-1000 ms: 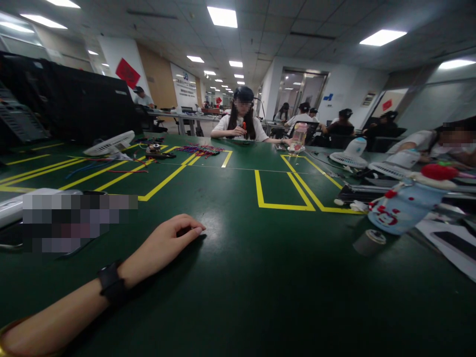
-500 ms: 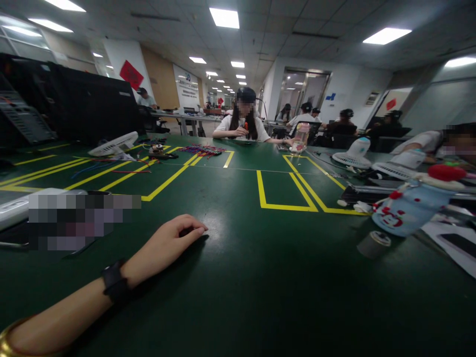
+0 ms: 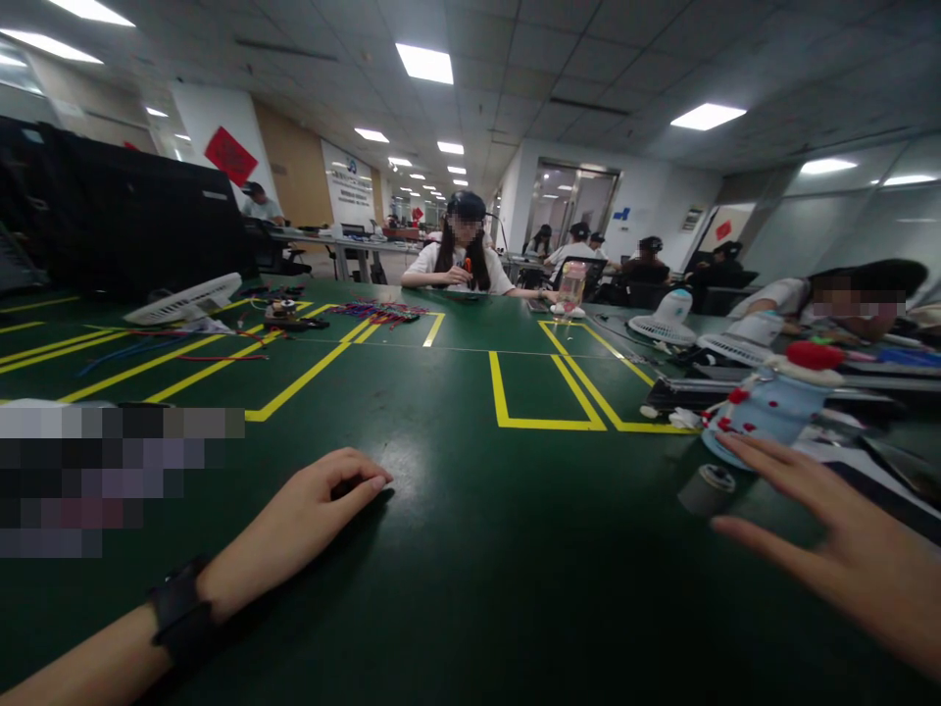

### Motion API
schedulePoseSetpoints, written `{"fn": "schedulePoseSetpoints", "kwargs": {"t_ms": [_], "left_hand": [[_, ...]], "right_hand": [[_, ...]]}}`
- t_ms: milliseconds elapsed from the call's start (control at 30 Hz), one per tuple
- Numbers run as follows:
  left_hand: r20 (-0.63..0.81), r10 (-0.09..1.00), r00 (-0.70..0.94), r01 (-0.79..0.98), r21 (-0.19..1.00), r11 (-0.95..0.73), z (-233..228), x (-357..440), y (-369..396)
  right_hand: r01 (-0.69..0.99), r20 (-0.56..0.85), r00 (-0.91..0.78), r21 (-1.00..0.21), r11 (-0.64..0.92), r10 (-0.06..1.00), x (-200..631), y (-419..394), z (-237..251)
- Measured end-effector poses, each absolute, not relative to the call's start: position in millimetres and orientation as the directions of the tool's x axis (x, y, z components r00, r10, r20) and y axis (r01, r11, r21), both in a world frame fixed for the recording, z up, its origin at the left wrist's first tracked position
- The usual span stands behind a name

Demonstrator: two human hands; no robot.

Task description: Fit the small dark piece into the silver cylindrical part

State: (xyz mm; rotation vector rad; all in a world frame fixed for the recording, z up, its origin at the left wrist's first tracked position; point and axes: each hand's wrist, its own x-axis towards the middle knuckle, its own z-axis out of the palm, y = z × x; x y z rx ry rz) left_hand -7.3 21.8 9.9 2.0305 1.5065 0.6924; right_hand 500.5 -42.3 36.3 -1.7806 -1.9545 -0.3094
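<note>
Right hand (image 3: 845,554): open, thumb and fingers spread; whether it touches the blue tumbler (image 3: 775,407) cannot be told.
Grey cylinder (image 3: 704,490): on the worktop (image 3: 529,549), towards its right edge, just off the right hand's fingertips and near the tumbler.
Left hand (image 3: 313,510): loosely curled, resting towards the worktop's left edge; whether it grips anything is unclear.
Far edge: a seated person (image 3: 420,265) holds an orange-handled tool (image 3: 469,266).

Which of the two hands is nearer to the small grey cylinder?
The right hand, open near the small grey cylinder; the left hand, with a black wristband, lies farther.
</note>
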Motion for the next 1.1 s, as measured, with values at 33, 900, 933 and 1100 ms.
{"fn": "schedulePoseSetpoints", "kwargs": {"t_ms": [33, 900, 933, 1100], "left_hand": [[0.098, 0.962, 0.253, 0.699, 0.669, -0.252, 9, -7, 22], [0.303, 0.840, 0.451, 0.571, 0.625, -0.532, 50, 78, 8], [0.300, 0.833, 0.466, 0.550, 0.639, -0.538, 54, 85, 8], [0.330, 0.860, 0.389, 0.503, 0.706, -0.498, 53, 88, 13]], "right_hand": [[0.978, 0.423, -0.073, -0.146, 0.147, 0.903, 499, -29, 32], [0.535, 0.234, -0.314, -0.757, 0.375, 0.920, 273, -2, 2], [0.553, 0.220, -0.302, -0.752, 0.359, 0.928, 273, -2, 4], [0.590, 0.227, -0.305, -0.717, 0.371, 0.925, 275, -3, 8]]}}
